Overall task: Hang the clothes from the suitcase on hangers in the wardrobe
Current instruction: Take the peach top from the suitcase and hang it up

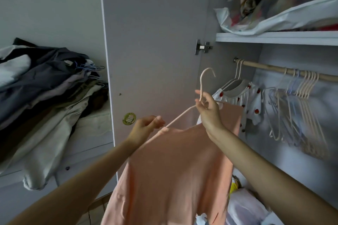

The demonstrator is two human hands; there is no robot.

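Hands work a peach garment (175, 166) onto a pale hanger (203, 86) before the open wardrobe door (155, 42): the left hand (146, 126) pinches the fabric at the hanger's left arm, and the right hand (208, 109) grips the hanger's neck under the hook. As I judge it, the shoulder should be drawn fully over that left arm, the hanger kept level, before the hook is lifted to the rail (270, 68). The garment is plain, soft, hanging long and limp, beside a white strawberry-print top (254, 100) already on the rail.
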